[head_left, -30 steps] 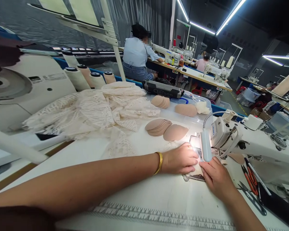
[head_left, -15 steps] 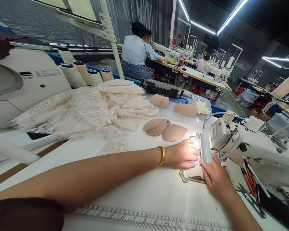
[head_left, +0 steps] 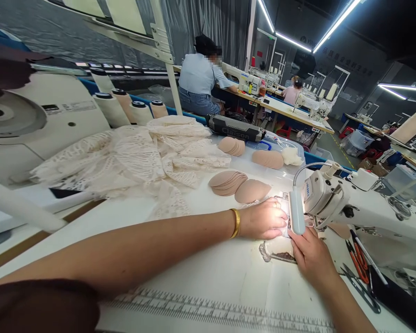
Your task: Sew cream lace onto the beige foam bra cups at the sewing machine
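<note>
Under the lit lamp (head_left: 297, 212) of a white sewing machine (head_left: 321, 192), my left hand (head_left: 265, 219), with a gold bangle at the wrist, presses a small pale piece of fabric (head_left: 284, 232) with curled fingers. My right hand (head_left: 312, 253) holds the near right side of the same fabric, its fingertips partly behind the lamp. Most of the fabric is covered by the hands, and the needle area is hidden. Just beyond my left hand lie a beige teardrop-shaped pad (head_left: 252, 191) and a fanned stack of similar pads (head_left: 227, 182).
Cream lace fabric (head_left: 135, 152) is heaped at the left beside thread cones (head_left: 113, 108). More beige pads (head_left: 267, 159) rest on a clear plastic lid. Orange-handled scissors (head_left: 358, 261) and dark snips (head_left: 362, 286) lie right. A printed ruler (head_left: 208, 310) runs along the front. A person (head_left: 199, 76) sits at another machine.
The view has shifted slightly, so the lace and thread cones sit a little farther right. Both hands keep almost the same place at the machine.
</note>
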`<action>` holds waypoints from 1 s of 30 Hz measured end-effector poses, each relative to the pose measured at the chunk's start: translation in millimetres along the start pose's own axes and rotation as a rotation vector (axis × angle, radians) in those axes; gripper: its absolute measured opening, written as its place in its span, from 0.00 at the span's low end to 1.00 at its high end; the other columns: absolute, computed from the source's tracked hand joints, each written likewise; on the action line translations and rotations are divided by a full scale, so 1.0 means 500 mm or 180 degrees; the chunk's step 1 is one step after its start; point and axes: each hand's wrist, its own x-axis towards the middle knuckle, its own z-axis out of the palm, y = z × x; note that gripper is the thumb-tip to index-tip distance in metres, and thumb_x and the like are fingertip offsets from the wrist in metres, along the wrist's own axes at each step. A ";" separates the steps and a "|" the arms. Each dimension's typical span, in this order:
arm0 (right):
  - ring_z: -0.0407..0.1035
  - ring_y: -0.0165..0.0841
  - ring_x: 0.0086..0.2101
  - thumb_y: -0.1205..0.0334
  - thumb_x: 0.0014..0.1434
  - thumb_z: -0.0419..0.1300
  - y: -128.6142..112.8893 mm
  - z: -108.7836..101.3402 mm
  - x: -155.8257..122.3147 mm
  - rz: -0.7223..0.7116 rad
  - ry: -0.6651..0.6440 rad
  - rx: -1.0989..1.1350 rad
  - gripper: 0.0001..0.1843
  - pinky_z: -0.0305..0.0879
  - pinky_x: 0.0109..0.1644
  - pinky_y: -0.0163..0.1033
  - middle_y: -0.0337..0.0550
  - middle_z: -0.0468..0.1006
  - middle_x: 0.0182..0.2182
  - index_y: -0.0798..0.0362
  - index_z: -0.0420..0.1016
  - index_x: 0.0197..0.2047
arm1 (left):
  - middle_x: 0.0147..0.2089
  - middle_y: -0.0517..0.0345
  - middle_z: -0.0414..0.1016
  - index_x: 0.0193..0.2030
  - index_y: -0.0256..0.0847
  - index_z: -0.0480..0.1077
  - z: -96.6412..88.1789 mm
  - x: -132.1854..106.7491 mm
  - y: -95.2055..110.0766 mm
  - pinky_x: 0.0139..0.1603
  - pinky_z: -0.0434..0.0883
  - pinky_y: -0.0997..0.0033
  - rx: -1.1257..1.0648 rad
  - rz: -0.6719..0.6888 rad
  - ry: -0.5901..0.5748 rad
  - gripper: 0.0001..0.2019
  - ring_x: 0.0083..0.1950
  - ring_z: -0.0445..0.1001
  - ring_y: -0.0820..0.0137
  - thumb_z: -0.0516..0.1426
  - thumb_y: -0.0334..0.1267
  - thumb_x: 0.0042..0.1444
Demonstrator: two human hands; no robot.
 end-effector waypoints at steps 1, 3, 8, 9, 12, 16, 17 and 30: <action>0.73 0.40 0.38 0.71 0.69 0.51 0.000 0.000 0.001 0.0004 0.0013 -0.0002 0.17 0.66 0.35 0.39 0.48 0.77 0.40 0.46 0.74 0.55 | 0.41 0.53 0.80 0.36 0.43 0.76 -0.001 0.001 0.001 0.54 0.64 0.56 0.0066 -0.0068 0.0008 0.06 0.43 0.72 0.62 0.59 0.36 0.64; 0.72 0.40 0.37 0.70 0.69 0.51 0.001 0.001 0.002 0.0001 0.0031 0.0013 0.17 0.67 0.36 0.40 0.47 0.76 0.38 0.47 0.75 0.54 | 0.41 0.52 0.79 0.35 0.43 0.75 0.001 0.006 0.004 0.53 0.63 0.56 0.0190 -0.0195 0.0048 0.06 0.45 0.72 0.60 0.59 0.37 0.64; 0.72 0.39 0.36 0.66 0.71 0.50 -0.007 -0.004 0.000 0.0134 0.0219 0.0384 0.14 0.68 0.39 0.41 0.46 0.76 0.35 0.48 0.77 0.48 | 0.38 0.50 0.77 0.34 0.40 0.71 0.004 0.012 0.012 0.40 0.63 0.60 0.0285 -0.0559 -0.0005 0.06 0.40 0.73 0.61 0.56 0.26 0.59; 0.72 0.39 0.36 0.64 0.72 0.50 -0.012 -0.006 -0.001 0.0276 0.0217 0.0576 0.14 0.68 0.40 0.41 0.45 0.77 0.35 0.48 0.77 0.46 | 0.36 0.52 0.76 0.34 0.39 0.70 0.000 0.007 0.014 0.38 0.62 0.61 0.0267 -0.0665 -0.0017 0.08 0.37 0.72 0.63 0.55 0.23 0.58; 0.73 0.38 0.36 0.55 0.73 0.52 -0.040 -0.013 0.004 0.1070 -0.0101 0.1567 0.11 0.69 0.39 0.41 0.43 0.79 0.35 0.48 0.75 0.47 | 0.35 0.55 0.76 0.36 0.39 0.69 -0.025 -0.026 0.039 0.39 0.64 0.63 0.0038 -0.0736 0.0085 0.09 0.34 0.71 0.65 0.53 0.21 0.60; 0.73 0.35 0.32 0.47 0.68 0.60 -0.104 -0.011 0.029 0.2111 -0.0190 0.3311 0.23 0.69 0.35 0.39 0.36 0.76 0.31 0.48 0.65 0.60 | 0.49 0.51 0.80 0.50 0.42 0.72 -0.061 -0.099 0.148 0.58 0.67 0.57 -0.1128 -0.0757 0.0560 0.10 0.53 0.75 0.61 0.54 0.29 0.67; 0.71 0.34 0.30 0.48 0.66 0.62 -0.122 -0.008 0.035 0.2248 -0.0012 0.3587 0.25 0.68 0.35 0.38 0.34 0.74 0.29 0.48 0.64 0.61 | 0.54 0.49 0.79 0.53 0.43 0.72 -0.065 -0.116 0.185 0.61 0.67 0.55 -0.1666 -0.0908 0.0580 0.10 0.57 0.74 0.60 0.57 0.34 0.67; 0.76 0.41 0.45 0.45 0.63 0.67 -0.271 0.025 -0.067 0.2645 0.0841 0.4202 0.35 0.74 0.50 0.48 0.45 0.79 0.48 0.42 0.63 0.68 | 0.50 0.50 0.81 0.47 0.38 0.78 -0.057 -0.116 0.274 0.53 0.76 0.66 -0.6390 -0.3790 0.3005 0.16 0.52 0.78 0.62 0.71 0.40 0.53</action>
